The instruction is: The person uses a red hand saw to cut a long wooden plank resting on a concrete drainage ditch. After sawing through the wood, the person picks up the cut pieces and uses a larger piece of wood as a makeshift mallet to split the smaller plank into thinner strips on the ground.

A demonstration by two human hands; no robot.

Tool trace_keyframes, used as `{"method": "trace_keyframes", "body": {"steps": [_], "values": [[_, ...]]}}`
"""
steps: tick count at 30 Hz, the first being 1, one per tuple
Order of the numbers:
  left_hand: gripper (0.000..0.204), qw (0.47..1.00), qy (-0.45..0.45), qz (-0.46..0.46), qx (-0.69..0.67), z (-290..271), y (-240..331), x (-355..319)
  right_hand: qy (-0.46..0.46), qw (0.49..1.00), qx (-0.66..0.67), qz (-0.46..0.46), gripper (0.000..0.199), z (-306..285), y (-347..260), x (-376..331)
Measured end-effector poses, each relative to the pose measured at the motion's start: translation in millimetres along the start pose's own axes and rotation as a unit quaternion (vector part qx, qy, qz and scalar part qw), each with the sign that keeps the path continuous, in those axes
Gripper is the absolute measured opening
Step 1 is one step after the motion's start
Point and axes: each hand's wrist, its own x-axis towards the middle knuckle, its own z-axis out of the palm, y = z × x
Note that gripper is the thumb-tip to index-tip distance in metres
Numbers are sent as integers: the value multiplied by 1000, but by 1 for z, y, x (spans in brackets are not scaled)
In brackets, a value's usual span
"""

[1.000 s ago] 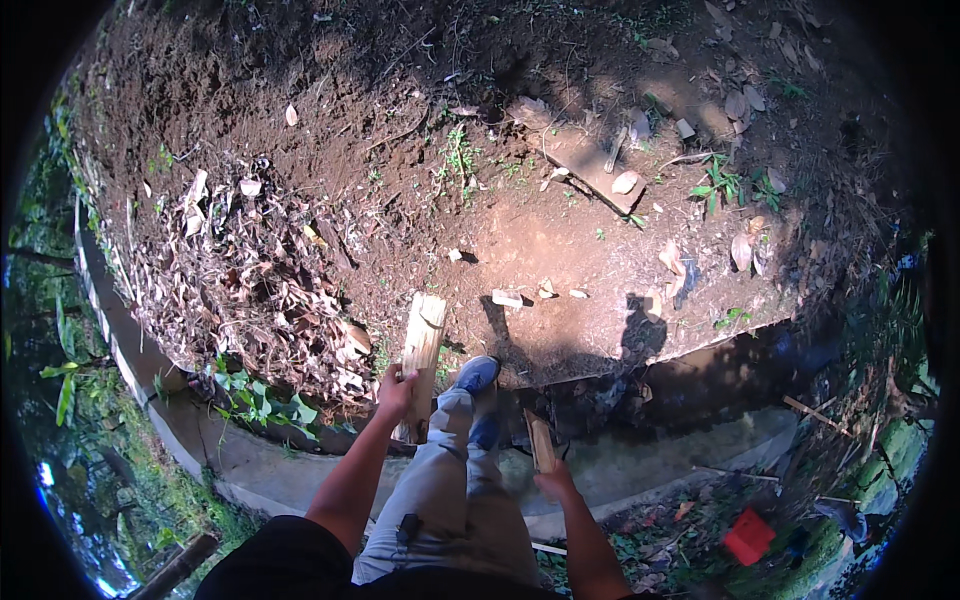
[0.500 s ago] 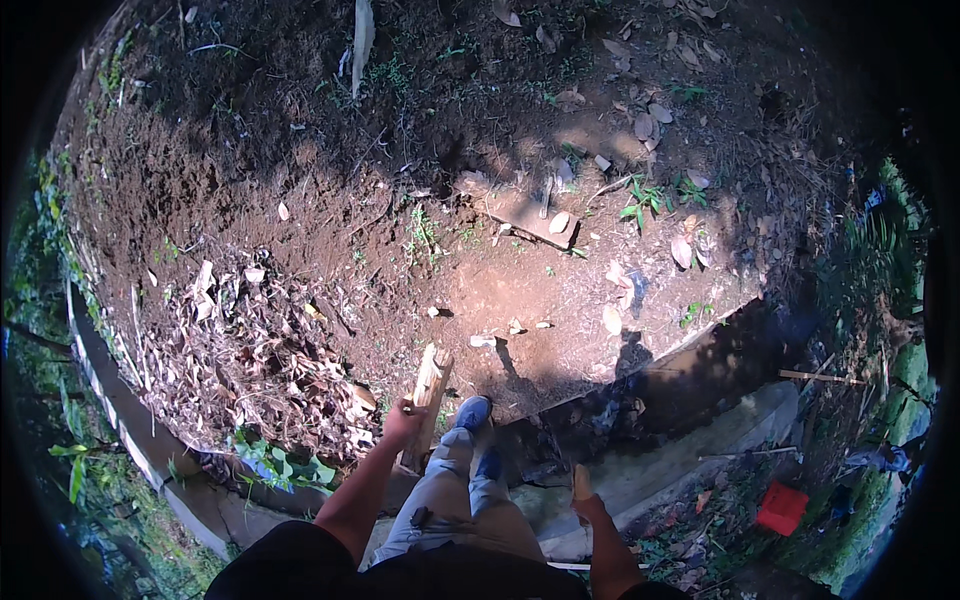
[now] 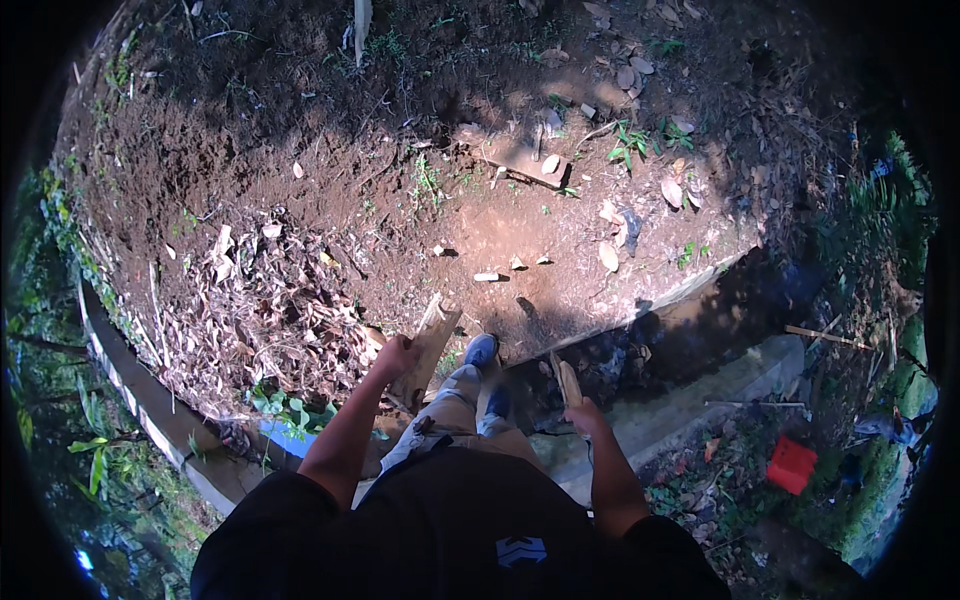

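Note:
My left hand point(image 3: 397, 357) is closed round the edge of a piece of split wood point(image 3: 428, 345), pale and rough. The wood stands tilted beside my left leg, its upper end leaning right. My right hand point(image 3: 585, 416) is closed round a narrow, light-coloured tool point(image 3: 569, 383) that points up and away from me. A thin strip runs along its far end; whether that is a blade I cannot tell. The tool and the wood are apart. Between the hands, my blue shoe point(image 3: 481, 349) rests by the edge of the bare soil.
Small wood chips point(image 3: 487, 277) lie on the soil ahead. Farther off is a flat board point(image 3: 530, 167) with a pale piece on it. Dry leaves point(image 3: 290, 310) are heaped at left. A concrete channel point(image 3: 690, 380) runs at right, with a red container point(image 3: 791, 465) beyond it.
My right hand has risen and moved forward with the narrow tool. The split wood leans more to the right, and my left hand has shifted up. The whole view has moved slightly.

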Motion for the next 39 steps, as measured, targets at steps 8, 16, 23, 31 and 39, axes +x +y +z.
{"method": "trace_keyframes", "body": {"steps": [8, 16, 23, 31, 39], "values": [[66, 999, 2, 2, 54, -12, 40, -56, -29, 999, -34, 30, 28, 5, 94, -17], [52, 996, 39, 45, 67, -34, 31, -52, -26, 998, 49, -12, 21, 22, 179, -46], [39, 983, 41, 75, 160, -27, 43, -60, 20, 995, 102, 16, 24, 45, 215, -51], [33, 961, 34, 168, 217, -3, 92, -54, 67, 983, 123, 116, 18, 68, 266, -9], [34, 964, 43, 123, 230, 2, 52, -61, -9, 989, 119, 85, 13, 69, 170, -83]]}}
